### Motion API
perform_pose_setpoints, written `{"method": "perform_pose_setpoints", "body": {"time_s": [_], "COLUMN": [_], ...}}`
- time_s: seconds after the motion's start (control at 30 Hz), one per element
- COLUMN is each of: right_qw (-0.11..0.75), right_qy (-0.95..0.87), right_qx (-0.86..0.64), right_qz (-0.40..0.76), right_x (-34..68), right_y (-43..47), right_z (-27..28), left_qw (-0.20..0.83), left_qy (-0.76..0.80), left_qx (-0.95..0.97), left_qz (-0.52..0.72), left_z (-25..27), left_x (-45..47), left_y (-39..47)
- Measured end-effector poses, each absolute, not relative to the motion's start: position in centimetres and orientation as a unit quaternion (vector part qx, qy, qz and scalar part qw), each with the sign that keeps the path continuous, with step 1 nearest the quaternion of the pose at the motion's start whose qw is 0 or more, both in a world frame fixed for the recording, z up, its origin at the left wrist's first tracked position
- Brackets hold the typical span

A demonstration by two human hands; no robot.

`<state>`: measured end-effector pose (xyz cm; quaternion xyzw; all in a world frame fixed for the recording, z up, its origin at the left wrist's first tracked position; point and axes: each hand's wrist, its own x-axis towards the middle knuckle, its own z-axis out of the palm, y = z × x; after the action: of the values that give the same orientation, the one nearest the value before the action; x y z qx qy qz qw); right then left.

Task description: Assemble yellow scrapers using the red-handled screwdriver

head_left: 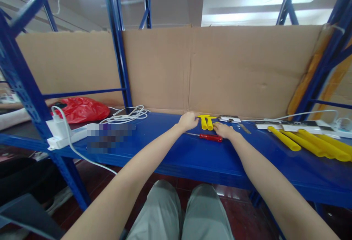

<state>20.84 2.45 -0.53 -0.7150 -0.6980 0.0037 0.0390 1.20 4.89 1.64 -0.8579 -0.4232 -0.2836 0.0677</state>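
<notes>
My left hand [189,121] is closed like a fist above the blue shelf top, its thumb side close to a yellow T-shaped piece [204,122]. What it grips, if anything, is hidden. A second yellow T-shaped piece [210,124] lies just right of the first. Beside that one rests my right hand [224,130], palm down, fingers loosely stretched toward the piece; whether they touch it is unclear. In front of both hands lies a screwdriver [211,137] with a red handle, its thin shaft pointing left.
Several yellow tubes [310,143] lie at the right. A flat metal strip [244,128] and small bits are nearer. To the left are a white power strip [68,137], coiled white cable [132,115] and a red plastic bag [84,110]. Cardboard [220,71] and blue posts [118,45] enclose the shelf.
</notes>
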Motion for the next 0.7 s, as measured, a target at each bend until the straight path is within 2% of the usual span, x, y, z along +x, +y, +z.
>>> {"method": "perform_pose_setpoints", "body": {"time_s": [0.1,0.27,0.7], "right_qw": [0.036,0.044,0.034], "right_qy": [-0.693,-0.686,-0.677], "right_qx": [-0.72,-0.726,-0.732], "right_qz": [0.006,0.0,-0.06], "right_x": [20.8,20.9,21.0], "right_y": [2.4,2.3,2.8], "right_z": [-0.5,-0.6,-1.2], "left_qw": [0.063,0.046,0.009], "left_qy": [-0.432,-0.543,-0.59], "left_qx": [-0.83,-0.746,-0.727], "left_qz": [-0.347,-0.382,-0.352], "left_z": [0.9,0.1,0.4], "left_x": [-2.2,-4.9,-5.0], "left_y": [5.6,5.3,4.6]}}
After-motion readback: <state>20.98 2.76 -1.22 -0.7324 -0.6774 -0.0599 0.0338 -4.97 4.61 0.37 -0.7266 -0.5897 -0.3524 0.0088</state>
